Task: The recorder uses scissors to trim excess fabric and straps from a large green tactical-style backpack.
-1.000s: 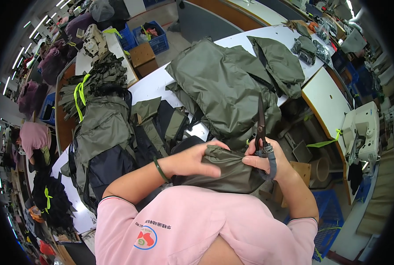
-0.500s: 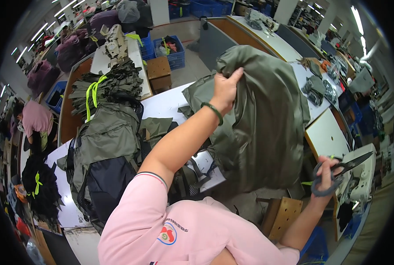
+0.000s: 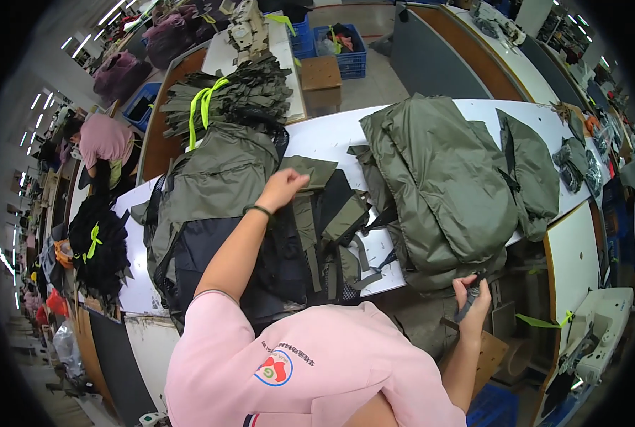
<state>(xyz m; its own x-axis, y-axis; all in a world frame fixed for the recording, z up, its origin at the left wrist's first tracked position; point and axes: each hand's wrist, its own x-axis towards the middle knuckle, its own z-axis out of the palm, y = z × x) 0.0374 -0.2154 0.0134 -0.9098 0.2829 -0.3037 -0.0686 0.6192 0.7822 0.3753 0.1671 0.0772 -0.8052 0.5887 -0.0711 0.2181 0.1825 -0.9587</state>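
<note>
My left hand [image 3: 282, 191], a green bangle at its wrist, is over the left pile by an olive and black piece with straps [image 3: 324, 217]. Its fingers are curled closed; whatever they may hold is hidden. My right hand [image 3: 475, 307] grips scissors [image 3: 466, 304] by their grey handle, at the near edge of the olive fabric piece [image 3: 449, 192]. The blades hardly show against the dark cloth. That olive piece lies loosely spread on the white table [image 3: 324, 135]. Left of my left hand, olive and black bag pieces [image 3: 221, 178] are heaped up.
A bundle of olive strips [image 3: 250, 89] tied with a bright yellow-green band stands behind the left heap. A black bundle [image 3: 97, 249] hangs at the far left. A sewing machine [image 3: 602, 331] is at the right. Another person [image 3: 104, 139] bends over at the left.
The olive piece, held up by my left hand before, now lies on the table. My left hand has let it go and moved to the left pile. The scissors have come inward to the olive piece.
</note>
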